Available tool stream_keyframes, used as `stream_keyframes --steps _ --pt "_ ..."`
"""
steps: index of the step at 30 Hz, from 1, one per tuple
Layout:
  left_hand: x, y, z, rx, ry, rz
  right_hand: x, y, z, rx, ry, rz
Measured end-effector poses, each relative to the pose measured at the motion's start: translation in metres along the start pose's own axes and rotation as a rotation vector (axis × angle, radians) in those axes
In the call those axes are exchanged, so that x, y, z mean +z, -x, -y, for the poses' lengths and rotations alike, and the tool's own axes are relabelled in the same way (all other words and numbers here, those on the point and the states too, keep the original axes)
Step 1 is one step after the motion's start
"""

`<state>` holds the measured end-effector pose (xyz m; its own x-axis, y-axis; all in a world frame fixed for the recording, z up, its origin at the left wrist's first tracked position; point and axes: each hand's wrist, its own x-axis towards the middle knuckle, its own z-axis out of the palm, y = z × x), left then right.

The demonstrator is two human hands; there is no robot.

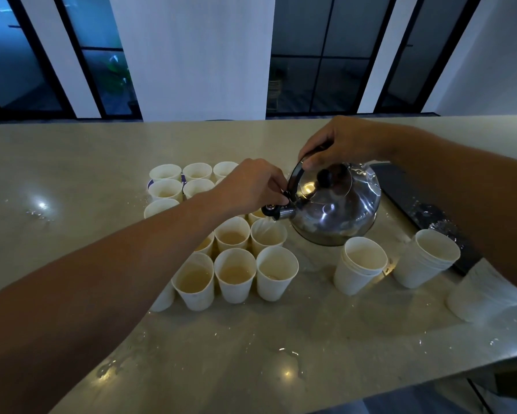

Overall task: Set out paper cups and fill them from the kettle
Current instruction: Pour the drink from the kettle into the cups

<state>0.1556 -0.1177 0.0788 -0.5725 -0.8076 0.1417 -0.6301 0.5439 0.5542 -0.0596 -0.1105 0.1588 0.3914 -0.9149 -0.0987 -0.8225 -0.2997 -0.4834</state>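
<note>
Past your hands you see a pale, glossy tabletop (71, 162) with water puddles (290, 354) shining near its front edge. To the right of your right hand lies a dark flat slab (406, 192), wet at its near end. Beyond stand a white pillar (191, 55) and dark-framed glass panels (326, 70).

Pale stone-look table (71, 162), wet, glare spots. Behind: white wall panels (191, 55) between black-framed windows (320, 61), dark outside. Dim light; plant (118, 73) behind left glass

Both forearms and hands (251, 186) are bare, without sleeves.
</note>
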Motion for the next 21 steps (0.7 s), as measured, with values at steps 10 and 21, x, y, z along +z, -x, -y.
stream_keyframes --steps 10,21 --pt "0.0053 -0.0039 -0.0024 0.004 0.001 0.008 -0.0015 0.0018 -0.0021 0.031 0.018 0.004" --pt "0.0036 -0.0013 -0.0029 0.007 0.013 0.016 -0.0006 0.0029 0.0008 0.024 0.039 0.015"
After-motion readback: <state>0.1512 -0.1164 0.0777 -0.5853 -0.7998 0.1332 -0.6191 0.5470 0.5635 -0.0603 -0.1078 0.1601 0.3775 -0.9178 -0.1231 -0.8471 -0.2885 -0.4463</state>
